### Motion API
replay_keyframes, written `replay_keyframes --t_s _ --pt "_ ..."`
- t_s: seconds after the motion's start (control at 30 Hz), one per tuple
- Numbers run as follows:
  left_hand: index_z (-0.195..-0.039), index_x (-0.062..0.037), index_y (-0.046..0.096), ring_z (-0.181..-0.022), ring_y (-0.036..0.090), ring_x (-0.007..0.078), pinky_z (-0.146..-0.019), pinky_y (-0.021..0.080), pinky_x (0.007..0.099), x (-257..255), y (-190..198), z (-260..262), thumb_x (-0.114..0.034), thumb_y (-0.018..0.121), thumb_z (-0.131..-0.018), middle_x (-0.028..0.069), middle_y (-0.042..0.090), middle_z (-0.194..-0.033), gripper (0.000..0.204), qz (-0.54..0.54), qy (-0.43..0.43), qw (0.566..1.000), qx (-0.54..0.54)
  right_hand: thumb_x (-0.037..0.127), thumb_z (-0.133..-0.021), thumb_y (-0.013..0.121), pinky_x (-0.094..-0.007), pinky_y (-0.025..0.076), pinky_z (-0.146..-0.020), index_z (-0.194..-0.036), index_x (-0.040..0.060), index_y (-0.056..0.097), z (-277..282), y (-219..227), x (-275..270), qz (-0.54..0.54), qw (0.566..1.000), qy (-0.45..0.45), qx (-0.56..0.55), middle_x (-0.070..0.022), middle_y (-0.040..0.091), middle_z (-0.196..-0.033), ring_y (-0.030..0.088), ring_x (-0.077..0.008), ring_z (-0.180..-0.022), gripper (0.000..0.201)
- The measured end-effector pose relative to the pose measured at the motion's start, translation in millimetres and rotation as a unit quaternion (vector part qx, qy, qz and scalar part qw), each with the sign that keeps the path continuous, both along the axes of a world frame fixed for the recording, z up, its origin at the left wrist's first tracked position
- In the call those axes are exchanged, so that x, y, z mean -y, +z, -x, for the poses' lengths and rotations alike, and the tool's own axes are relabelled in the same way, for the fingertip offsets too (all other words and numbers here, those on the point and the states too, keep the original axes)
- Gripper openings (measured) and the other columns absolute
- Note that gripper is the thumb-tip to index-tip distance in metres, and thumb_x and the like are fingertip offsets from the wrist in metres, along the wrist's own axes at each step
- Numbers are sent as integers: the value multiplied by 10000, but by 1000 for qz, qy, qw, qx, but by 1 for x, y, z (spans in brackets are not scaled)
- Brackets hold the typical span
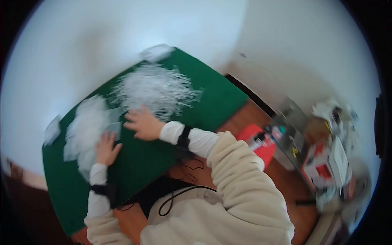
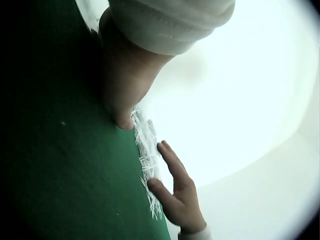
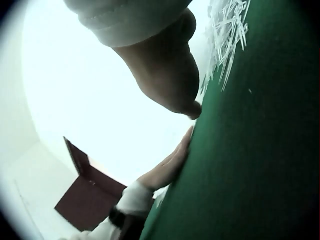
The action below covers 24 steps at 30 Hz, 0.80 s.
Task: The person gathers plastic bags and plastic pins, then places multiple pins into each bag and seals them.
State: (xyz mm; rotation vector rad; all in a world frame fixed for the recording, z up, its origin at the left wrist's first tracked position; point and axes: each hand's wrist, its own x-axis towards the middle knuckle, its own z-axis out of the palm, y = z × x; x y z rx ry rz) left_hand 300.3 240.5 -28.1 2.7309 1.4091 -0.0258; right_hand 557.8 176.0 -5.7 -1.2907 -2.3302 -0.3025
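Observation:
On the green table [image 1: 139, 163], my left hand [image 1: 107, 149] lies with fingers straight at the near edge of a pile of thin, translucent plastic bags [image 1: 87, 122]. My right hand [image 1: 143, 123] is spread between those bags and a broad heap of thin white plastic strips [image 1: 155, 87], its fingertips close to the heap's near edge. Neither hand has anything gripped. In the left wrist view, the right hand [image 2: 180, 200] shows thumb and fingers apart in front of the strips [image 2: 145, 145]. The right wrist view has the left hand [image 3: 167, 167] low and flat by the tabletop.
A white bundle [image 1: 157, 53] lies at the table's far edge, and another white packet [image 1: 52, 130] at its left edge. To the right stand a red stool [image 1: 267, 153] and a grey stand with a white and red box [image 1: 326, 165]. Walls rise behind the table.

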Motion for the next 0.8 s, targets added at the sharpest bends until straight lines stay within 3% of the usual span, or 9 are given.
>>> replay_keyframes --t_s 0.07,0.13,0.27,0.4,0.47,0.6,0.77,0.8 --pt "-1434 -189 229 -1381 129 328 -1036 119 622 0 -1 9 -480 426 -896 107 187 -1495 643 6 15 999 -36 324 -709 679 -551 310 -960 -1150 111 555 -2 16 49 -4 1000 -29 -4 -178 499 -1197 420 -342 -1195 505" --pt "-1440 -183 213 -1384 119 326 -1040 110 617 6 5 11 -474 421 -900 107 185 -1495 647 6 11 997 -72 258 -708 649 -494 385 -883 -1042 85 594 -3 31 82 233 965 -119 -24 -175 535 -1052 472 -327 -1097 380" --pt "-1447 -137 176 -1387 102 329 -1050 87 603 16 18 15 -461 423 -906 110 191 -1492 677 -36 31 998 -41 206 -721 594 -453 428 -801 -973 79 605 -16 20 102 333 920 -189 -82 -153 543 -963 492 -317 -1030 283" --pt "-1443 -86 157 -1390 88 329 -1056 73 591 29 22 21 -438 447 -906 114 199 -1487 705 -111 35 990 83 192 -731 550 -444 435 -756 -1025 83 586 -21 4 92 218 948 -214 -85 -162 524 -995 491 -335 -1007 315" --pt "-1436 -69 170 -1388 94 333 -1060 68 583 41 32 18 -409 474 -903 120 215 -1477 702 -127 -11 979 162 205 -727 553 -444 427 -766 -1074 102 574 -26 1 76 178 957 -219 -63 -159 513 -1023 490 -339 -1001 363" --pt "-1430 -71 184 -1384 107 335 -1064 72 575 48 36 19 -401 484 -900 125 239 -1463 693 -148 11 969 196 193 -707 571 -435 423 -791 -1110 130 574 -44 -7 35 113 965 -232 -41 -140 514 -1020 489 -331 -980 407" --pt "-1401 -63 253 -1368 158 341 -1074 109 531 44 38 22 -347 535 -876 137 299 -1427 661 -157 18 950 268 130 -694 574 -417 430 -828 -1079 107 587 -70 -5 9 95 986 -122 -56 -136 526 -1018 493 -335 -990 385" --pt "-1386 -60 285 -1360 183 339 -1076 136 509 44 38 20 -314 558 -864 139 318 -1414 641 -164 13 939 302 102 -690 569 -402 431 -848 -1065 95 592 -76 3 13 120 985 -72 -106 -139 535 -1009 499 -333 -995 376"
